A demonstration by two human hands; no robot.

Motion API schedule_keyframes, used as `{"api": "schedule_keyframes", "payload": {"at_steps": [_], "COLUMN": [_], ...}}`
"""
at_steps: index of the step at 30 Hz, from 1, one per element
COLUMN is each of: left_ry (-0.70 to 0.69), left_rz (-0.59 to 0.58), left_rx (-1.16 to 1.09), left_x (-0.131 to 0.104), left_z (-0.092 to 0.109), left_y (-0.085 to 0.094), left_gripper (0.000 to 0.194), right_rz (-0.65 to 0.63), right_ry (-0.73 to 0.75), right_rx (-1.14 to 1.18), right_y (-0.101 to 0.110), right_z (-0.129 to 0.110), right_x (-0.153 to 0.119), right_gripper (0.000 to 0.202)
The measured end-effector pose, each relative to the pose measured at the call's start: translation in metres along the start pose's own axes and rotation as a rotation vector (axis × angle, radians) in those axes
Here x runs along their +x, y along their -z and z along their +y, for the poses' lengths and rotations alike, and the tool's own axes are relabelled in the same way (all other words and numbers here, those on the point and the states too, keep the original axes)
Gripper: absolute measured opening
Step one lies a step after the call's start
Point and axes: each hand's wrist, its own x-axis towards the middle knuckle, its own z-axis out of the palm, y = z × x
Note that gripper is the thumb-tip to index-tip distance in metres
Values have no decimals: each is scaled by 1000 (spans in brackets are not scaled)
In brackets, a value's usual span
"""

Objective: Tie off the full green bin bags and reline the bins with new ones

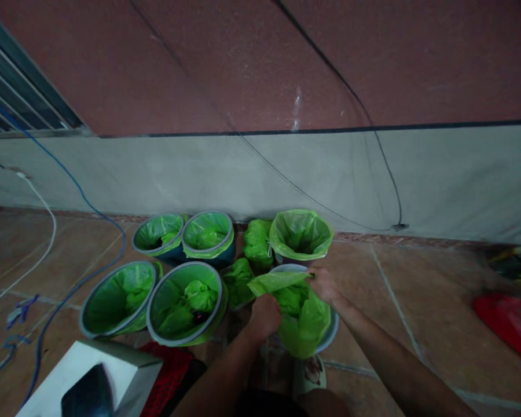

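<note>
A light green plastic bag (311,324) hangs partly inside a bin with a pale grey rim (333,329), low and right of the middle. My left hand (265,314) is closed on the bag's near-left edge. At the far-right edge, my right hand (323,284) also grips the bag, the fingers pinched round the plastic. The bag's mouth is stretched between the two hands, with crumpled green plastic (290,298) showing inside. Just behind stands another bin lined with a green bag (301,234). A full, tied green bag (258,240) sits beside that one.
Several bins with green liners stand to the left, such as the near one (186,304). A white box (125,365) carries a dark phone-like object (88,394). Blue hose (80,284) and white cable cross the tiles. A red item (510,324) lies right; a wall (200,174) runs behind.
</note>
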Motion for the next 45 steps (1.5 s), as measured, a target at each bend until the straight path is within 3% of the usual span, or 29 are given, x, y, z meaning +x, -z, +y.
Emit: {"api": "schedule_keyframes", "payload": {"at_steps": [3, 7, 11, 13, 16, 19, 25, 30, 33, 36, 39, 43, 45], "left_ry": [-8, -42, -48, -57, -53, -3, 111, 118, 106, 105, 108, 92, 70], "left_rz": [60, 177, 335, 344, 260, 199, 206, 189, 248, 313, 264, 223, 225], "left_rx": [43, 49, 35, 64, 158, 201, 163, 167, 165, 150, 133, 82, 41], "left_x": [-6, -10, -9, -4, 6, 18, 35, 35, 34, 35, 38, 41, 42], "left_z": [3, 5, 5, 3, -8, -23, -42, -42, -46, -53, -59, -63, -63], "left_y": [16, 38, 52, 49, 38, 26, 24, 38, 49, 54, 50, 41, 40], "left_gripper": [33, 33, 33, 34, 35, 36, 55, 32, 32, 34, 29, 22, 18], "right_rz": [59, 273, 438, 400, 298, 286, 303, 403, 452, 381, 244, 276, 204], "right_ry": [-3, -49, -137, -212, -363, -421, -446, -525, -498, -506, -504, -451, -410], "right_rx": [112, 374, 489, 468, 387, 441, 637, 696, 716, 636, 388, 236, 231], "right_y": [32, 62, 51, 29, -6, -23, -11, 6, 17, 24, 24, 21, 21], "right_z": [-11, -17, 8, 31, 63, 78, 80, 92, 97, 101, 104, 106, 106], "right_x": [-17, -49, -77, -86, -93, -94, -96, -104, -114, -124, -125, -110, -102], "right_gripper": [23, 34, 44, 45, 42, 39, 49, 48, 47, 46, 45, 49, 36]}}
